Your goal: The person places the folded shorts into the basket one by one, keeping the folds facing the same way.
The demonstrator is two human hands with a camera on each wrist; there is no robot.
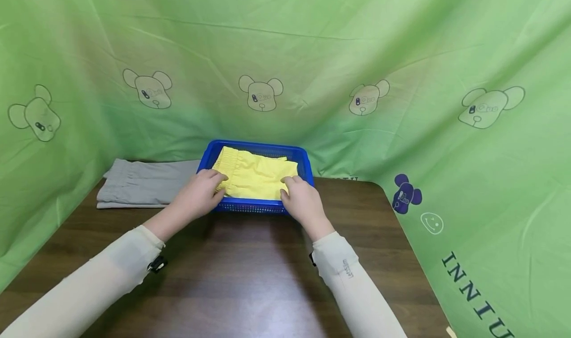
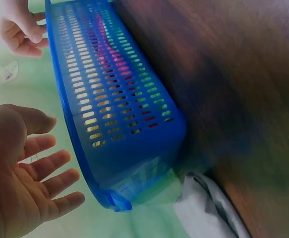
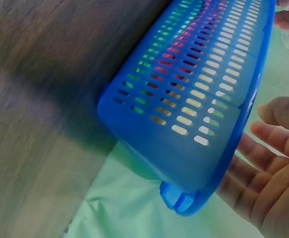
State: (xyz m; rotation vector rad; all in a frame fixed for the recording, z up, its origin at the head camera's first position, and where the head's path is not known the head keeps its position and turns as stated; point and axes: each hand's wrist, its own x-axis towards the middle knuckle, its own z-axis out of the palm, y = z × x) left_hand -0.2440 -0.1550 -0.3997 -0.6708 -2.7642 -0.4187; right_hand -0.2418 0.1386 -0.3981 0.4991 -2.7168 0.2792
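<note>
Folded yellow pants (image 1: 256,172) with a gathered elastic waistband lie on top inside a blue plastic basket (image 1: 250,207). My left hand (image 1: 202,192) is over the basket's near left corner, fingertips at the waistband end. On the other side, my right hand (image 1: 304,201) is at the near right corner, its fingertips by the pants' right end. Both wrist views show relaxed, spread fingers at the basket's rim, with nothing gripped. Through the slots of the basket wall (image 2: 134,148), pink, green and pale cloth shows beneath the yellow.
Folded grey pants (image 1: 144,183) lie on the brown wooden table (image 1: 250,273), left of the basket. A green printed curtain (image 1: 312,40) hangs close behind the basket and along both sides of the table.
</note>
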